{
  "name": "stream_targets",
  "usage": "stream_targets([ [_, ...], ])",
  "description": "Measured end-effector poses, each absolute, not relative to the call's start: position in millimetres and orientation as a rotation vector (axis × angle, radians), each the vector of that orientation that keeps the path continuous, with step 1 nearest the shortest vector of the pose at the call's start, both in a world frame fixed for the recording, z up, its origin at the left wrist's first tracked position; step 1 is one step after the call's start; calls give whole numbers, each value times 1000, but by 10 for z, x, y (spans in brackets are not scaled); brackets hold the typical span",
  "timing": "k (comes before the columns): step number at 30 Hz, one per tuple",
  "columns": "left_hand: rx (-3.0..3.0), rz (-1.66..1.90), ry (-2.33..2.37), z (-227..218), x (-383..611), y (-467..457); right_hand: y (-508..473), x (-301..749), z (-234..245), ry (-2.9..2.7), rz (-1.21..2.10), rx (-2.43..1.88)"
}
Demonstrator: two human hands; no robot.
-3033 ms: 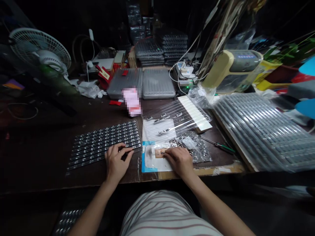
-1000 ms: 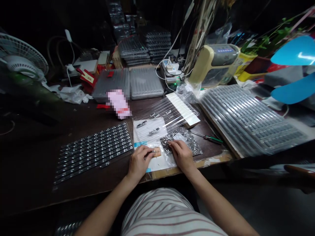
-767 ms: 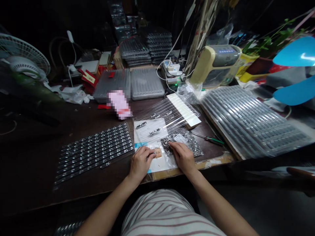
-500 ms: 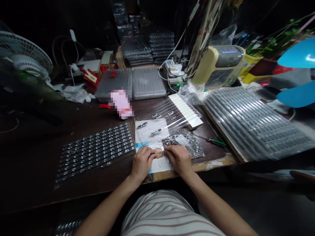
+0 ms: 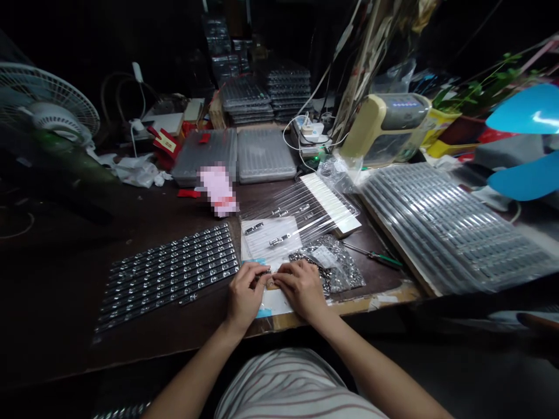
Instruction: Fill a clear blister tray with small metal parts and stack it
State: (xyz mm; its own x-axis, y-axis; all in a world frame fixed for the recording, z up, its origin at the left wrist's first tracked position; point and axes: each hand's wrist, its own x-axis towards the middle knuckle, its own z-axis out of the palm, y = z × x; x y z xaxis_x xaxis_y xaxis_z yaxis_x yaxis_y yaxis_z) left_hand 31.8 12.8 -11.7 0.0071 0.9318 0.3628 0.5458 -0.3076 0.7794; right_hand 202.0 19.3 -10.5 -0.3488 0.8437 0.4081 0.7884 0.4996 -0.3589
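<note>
The left hand (image 5: 245, 291) and right hand (image 5: 304, 286) nearly meet close to the near edge of a dark surface (image 5: 148, 215), a narrow gap between their palms. A clear ribbed tray (image 5: 318, 218) bars the way ahead. A bag of metal parts (image 5: 347, 273) crowds the right hand, with a screwdriver (image 5: 383, 259) and wide ribbed panel (image 5: 454, 230) beyond. Black strips (image 5: 170, 273) flank the left hand; open surface runs behind them toward the fan (image 5: 56, 119) and along their near side.
</note>
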Motion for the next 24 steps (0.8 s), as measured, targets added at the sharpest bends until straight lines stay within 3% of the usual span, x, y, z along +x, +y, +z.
stream_targets([
  [8, 1845, 1218, 1505, -42, 325, 125, 152, 2585, -74, -2383, -75, -1455],
  [15, 1876, 1136, 1454, 90, 402, 239, 202, 2515, -301, -2123, 18, -1431],
  [24, 2163, 926, 1344, -70, 559, 221, 230, 2509, -275, -2062, 55, -1412],
])
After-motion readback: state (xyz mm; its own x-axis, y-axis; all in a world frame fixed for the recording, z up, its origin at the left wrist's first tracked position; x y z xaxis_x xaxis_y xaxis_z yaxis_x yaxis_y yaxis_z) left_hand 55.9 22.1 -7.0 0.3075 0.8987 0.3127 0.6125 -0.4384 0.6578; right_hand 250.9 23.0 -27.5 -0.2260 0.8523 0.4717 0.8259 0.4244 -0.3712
